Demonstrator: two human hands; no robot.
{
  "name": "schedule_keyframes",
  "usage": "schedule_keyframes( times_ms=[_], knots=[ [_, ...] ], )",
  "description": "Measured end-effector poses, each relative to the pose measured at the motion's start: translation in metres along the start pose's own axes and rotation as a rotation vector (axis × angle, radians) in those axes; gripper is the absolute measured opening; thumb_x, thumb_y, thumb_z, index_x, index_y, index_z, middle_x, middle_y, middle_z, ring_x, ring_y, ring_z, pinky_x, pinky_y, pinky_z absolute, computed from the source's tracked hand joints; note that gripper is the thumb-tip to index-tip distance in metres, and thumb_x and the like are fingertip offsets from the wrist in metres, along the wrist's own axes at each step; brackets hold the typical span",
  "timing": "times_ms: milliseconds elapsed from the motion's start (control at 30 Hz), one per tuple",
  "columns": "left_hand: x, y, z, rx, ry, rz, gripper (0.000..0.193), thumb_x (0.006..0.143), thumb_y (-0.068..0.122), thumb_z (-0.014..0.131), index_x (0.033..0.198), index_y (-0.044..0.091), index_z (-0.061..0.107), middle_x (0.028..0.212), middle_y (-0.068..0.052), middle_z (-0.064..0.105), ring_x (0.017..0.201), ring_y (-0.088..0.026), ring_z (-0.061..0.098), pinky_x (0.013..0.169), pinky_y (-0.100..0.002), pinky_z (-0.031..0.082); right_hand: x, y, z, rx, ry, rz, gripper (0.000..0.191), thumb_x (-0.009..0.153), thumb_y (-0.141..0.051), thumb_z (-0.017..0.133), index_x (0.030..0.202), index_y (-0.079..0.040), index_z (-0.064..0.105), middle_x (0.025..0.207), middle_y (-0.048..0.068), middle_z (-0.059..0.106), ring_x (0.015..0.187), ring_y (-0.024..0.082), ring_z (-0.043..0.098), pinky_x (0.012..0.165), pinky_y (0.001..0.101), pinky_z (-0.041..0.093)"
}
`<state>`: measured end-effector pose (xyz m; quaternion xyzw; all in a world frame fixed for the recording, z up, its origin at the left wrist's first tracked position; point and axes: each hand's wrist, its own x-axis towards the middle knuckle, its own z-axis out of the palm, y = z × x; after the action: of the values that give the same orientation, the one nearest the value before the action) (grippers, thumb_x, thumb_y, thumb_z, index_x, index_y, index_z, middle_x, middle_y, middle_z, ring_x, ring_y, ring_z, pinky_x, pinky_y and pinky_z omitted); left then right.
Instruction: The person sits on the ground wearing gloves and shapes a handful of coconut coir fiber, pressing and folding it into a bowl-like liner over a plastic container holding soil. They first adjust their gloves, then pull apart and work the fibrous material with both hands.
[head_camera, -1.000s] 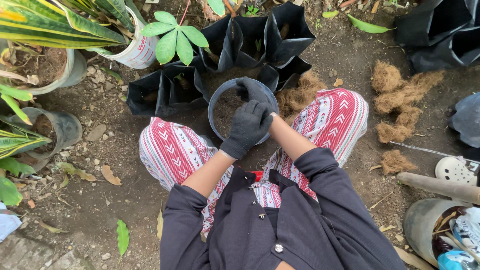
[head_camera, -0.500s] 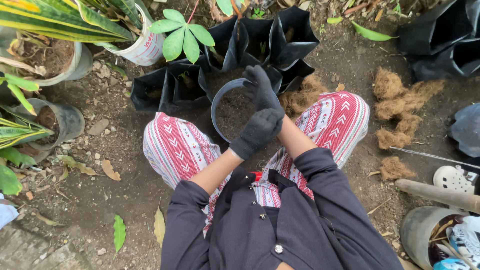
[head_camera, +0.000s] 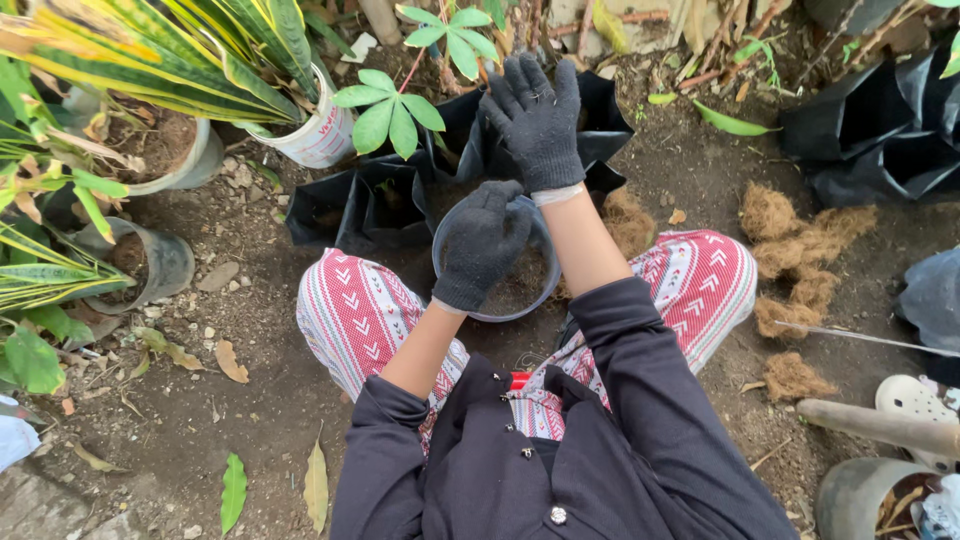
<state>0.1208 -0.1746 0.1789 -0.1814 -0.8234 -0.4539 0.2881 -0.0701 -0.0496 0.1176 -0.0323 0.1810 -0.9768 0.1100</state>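
Observation:
I squat over a round dark pot (head_camera: 541, 283) partly filled with soil, set on the ground between my knees. My left hand (head_camera: 483, 243), in a black glove, curls over the pot's left rim and grips it. My right hand (head_camera: 535, 112), also gloved, reaches forward past the pot with its fingers spread and holds nothing. It hovers over a row of black plastic grow bags (head_camera: 372, 205) just beyond the pot. A small green seedling (head_camera: 388, 106) stands beside those bags.
Striped-leaf plants in pots (head_camera: 150, 150) crowd the left, with a white pot (head_camera: 318, 138) behind. Clumps of brown coconut fibre (head_camera: 790, 235) lie on the dirt at right. More black bags (head_camera: 880, 130) sit at the far right. A wooden handle (head_camera: 880, 425), a white sandal (head_camera: 910, 400) and a bucket (head_camera: 860, 495) lie at lower right.
My right hand has lifted out of the pot and stretched forward over the black bags, fingers opening. My left hand stays at the pot.

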Motion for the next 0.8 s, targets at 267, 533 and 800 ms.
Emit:
schedule_keyframes(
  times_ms=[267, 533, 800],
  knots=[
    [-0.010, 0.006, -0.004, 0.079, -0.008, -0.047, 0.026, 0.093, 0.017, 0.066, 0.113, 0.000, 0.065, 0.105, -0.019, 0.068, 0.096, -0.038, 0.069, 0.084, -0.046, 0.057, -0.018, 0.015, 0.026, 0.105, 0.105, 0.069, 0.057, 0.096, -0.051, 0.060, 0.128, -0.005, 0.061, 0.130, 0.016, 0.063, 0.130, 0.042, 0.057, 0.116, 0.0648, 0.042],
    [-0.025, -0.009, -0.008, 0.091, 0.001, -0.023, 0.024, 0.090, 0.015, 0.068, 0.109, -0.001, 0.066, 0.103, -0.019, 0.068, 0.096, -0.038, 0.069, 0.084, -0.046, 0.056, -0.032, 0.034, 0.031, 0.153, 0.158, 0.086, 0.053, 0.097, -0.048, 0.058, 0.129, -0.006, 0.060, 0.128, 0.015, 0.063, 0.129, 0.042, 0.056, 0.115, 0.0652, 0.042],
    [-0.037, -0.029, 0.009, 0.115, 0.064, 0.084, 0.022, 0.088, 0.009, 0.069, 0.106, -0.002, 0.068, 0.096, -0.019, 0.068, 0.085, -0.037, 0.068, 0.076, -0.046, 0.056, -0.036, 0.034, 0.029, 0.308, 0.217, -0.027, 0.046, 0.098, -0.050, 0.056, 0.112, -0.007, 0.066, 0.115, 0.014, 0.068, 0.121, 0.039, 0.060, 0.113, 0.0637, 0.044]
  ],
)
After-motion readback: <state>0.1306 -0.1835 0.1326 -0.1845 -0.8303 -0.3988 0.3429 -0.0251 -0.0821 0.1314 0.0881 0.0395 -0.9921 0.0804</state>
